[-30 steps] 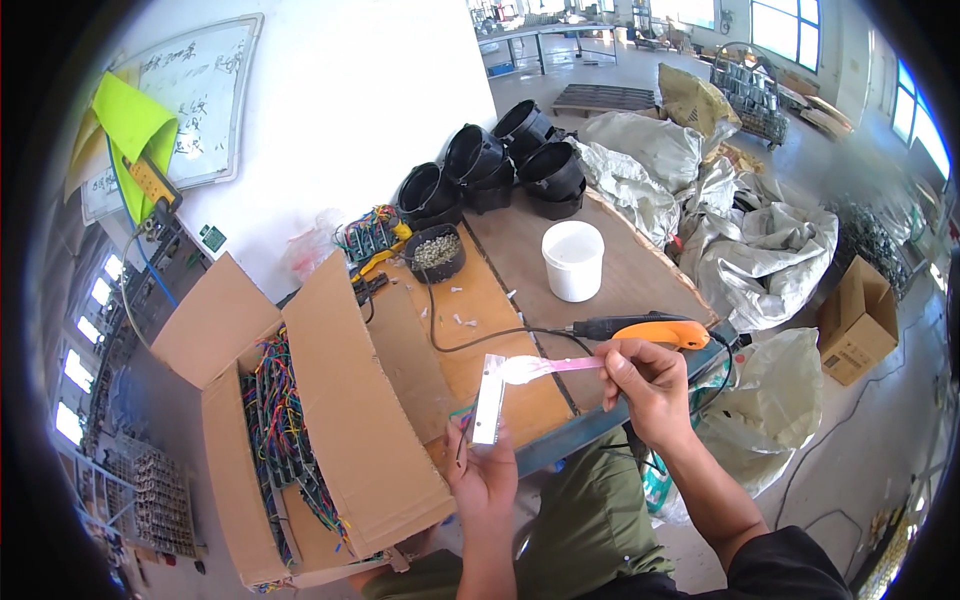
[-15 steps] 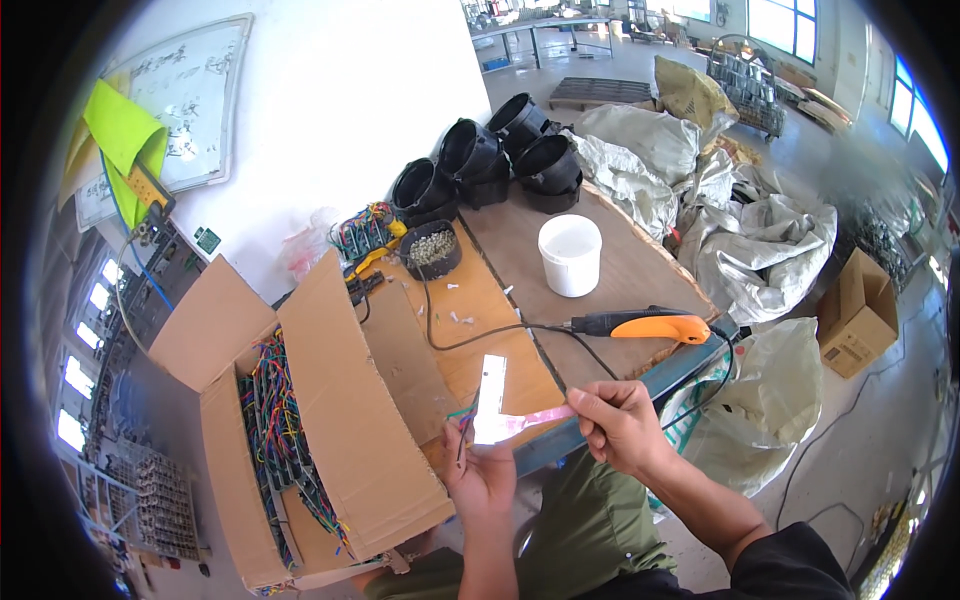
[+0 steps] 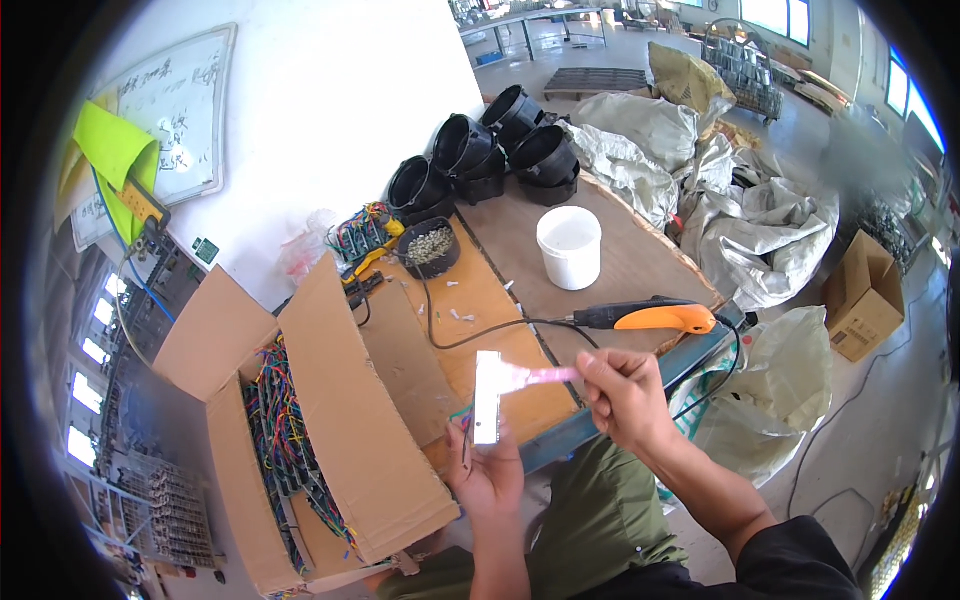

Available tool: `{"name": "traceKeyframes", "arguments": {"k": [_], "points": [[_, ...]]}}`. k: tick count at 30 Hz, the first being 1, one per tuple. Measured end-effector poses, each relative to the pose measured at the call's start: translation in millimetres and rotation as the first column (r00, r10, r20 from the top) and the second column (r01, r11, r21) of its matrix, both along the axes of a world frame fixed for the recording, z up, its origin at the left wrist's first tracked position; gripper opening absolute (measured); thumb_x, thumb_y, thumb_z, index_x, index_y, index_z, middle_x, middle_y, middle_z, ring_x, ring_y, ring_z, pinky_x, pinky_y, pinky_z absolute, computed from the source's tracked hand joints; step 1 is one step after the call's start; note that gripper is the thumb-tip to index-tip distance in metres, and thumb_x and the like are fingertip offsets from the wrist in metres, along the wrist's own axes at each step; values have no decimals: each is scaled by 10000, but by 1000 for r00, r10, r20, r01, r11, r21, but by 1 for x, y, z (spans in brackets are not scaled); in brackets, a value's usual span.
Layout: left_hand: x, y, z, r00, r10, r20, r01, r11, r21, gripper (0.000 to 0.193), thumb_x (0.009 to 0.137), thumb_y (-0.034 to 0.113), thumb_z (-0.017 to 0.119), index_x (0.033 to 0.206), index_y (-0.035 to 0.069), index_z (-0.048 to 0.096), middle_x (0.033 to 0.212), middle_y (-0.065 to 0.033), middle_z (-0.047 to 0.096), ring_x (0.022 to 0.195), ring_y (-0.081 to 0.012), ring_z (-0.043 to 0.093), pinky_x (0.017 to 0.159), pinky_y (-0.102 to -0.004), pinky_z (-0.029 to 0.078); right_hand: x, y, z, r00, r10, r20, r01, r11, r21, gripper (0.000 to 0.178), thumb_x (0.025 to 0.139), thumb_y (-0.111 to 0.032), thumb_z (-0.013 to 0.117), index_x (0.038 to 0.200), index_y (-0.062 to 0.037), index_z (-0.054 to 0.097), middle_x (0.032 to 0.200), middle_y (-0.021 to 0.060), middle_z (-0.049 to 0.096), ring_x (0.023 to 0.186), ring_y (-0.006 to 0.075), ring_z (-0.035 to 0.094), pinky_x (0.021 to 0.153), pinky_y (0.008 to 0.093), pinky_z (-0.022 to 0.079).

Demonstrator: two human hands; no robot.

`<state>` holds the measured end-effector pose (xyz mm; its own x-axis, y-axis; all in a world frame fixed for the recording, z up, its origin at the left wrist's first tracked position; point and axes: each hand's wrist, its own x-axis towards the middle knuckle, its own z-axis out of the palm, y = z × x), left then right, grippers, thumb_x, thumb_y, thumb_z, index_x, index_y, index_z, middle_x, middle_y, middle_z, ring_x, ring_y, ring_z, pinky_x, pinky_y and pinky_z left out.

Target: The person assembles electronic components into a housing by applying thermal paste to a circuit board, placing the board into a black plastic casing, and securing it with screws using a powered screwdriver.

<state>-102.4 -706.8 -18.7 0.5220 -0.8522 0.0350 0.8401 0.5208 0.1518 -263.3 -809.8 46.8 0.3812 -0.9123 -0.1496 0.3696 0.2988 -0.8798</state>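
Holding flat white strip (image 3: 487, 402) in left hand (image 3: 487, 480), lower ctr of frame, strip nearly vertical, fingers round its lower end. Can see a few thin colored wires (image 3: 462, 416) just L of strip, by the fingertips. Pinching pink stick (image 3: 553, 375) btwn thumb & fingers of right hand (image 3: 622, 398), R of ctr, lower half of frame; pointing it L, w/ whitish blurry end at strip's right edge, upper part. Can't tell if touching strip or just in front.

Note open cardboard box (image 3: 365, 430) at lower left, flaps spread, packed w/ multicolored wires (image 3: 285, 405). Can see table (image 3: 630, 250) across ctr. On it, note white tub (image 3: 569, 255) standing upright, R of ctr; can't make out contents. Below tub, note orange-and-black tool (image 3: 660, 318) lying near table edge, dark cord (image 3: 470, 344) trailing L. Also see black bowl (image 3: 432, 268) L of tub, filled w/ small pale bits (image 3: 432, 242), plus colored wire bundle (image 3: 365, 230) just L of bowl. Note black pots (image 3: 460, 150) clustered at upper ctr, near white wall (image 3: 330, 110). Can see pale sacks (image 3: 765, 240) heaped upper right, open carton (image 3: 865, 300) far right; whiteboard (image 3: 185, 110) upper left, w/ yellow-green sheet (image 3: 115, 145) alongside.
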Motion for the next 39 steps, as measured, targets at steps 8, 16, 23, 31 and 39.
{"name": "traceKeyframes", "arguments": {"k": [8,16,23,31,39], "points": [[5,-2,-4,999,15,-30,-14,1000,21,299,986,96,576,1268,-3,576,1212,-170,623,1092,-290,590,898,-367,539,0,22,-5,997,48,-55,-47,998,29,266,964,-199,676,836,33,703,606,13,561,443,60,485,381,235,386],[3,-3,-16,999,-39,-13,40,999,28,278,1007,123,547,1249,-8,587,1179,-192,635,1009,-304,611,868,-369,550,-6,-54,10,992,-111,-64,103,988,-113,317,948,-243,683,733,-11,661,594,-9,539,441,59,458,392,240,367],[11,-1,-18,998,-8,-61,13,997,74,297,1008,134,561,1267,-10,580,1192,-191,635,996,-281,625,864,-355,563,-21,-180,53,712,-594,-375,131,637,-760,244,866,-181,672,775,33,745,531,75,634,405,143,599,460,284,496],[-1,-10,-5,883,-264,-387,237,964,-116,392,959,56,606,1323,-61,519,1218,-195,636,979,-226,661,823,-310,596,-15,-211,30,336,-849,-408,-226,348,-910,363,836,-349,749,961,-8,733,576,130,658,584,284,699,634,370,579],[-12,-15,-3,816,-314,-486,312,946,-88,387,936,13,607,1317,-29,552,1194,-199,652,950,-254,669,799,-324,597,-210,-37,-110,114,-984,-136,508,175,-844,184,1010,-99,574,871,20,596,696,19,547,643,64,452,570,246,397]]}}
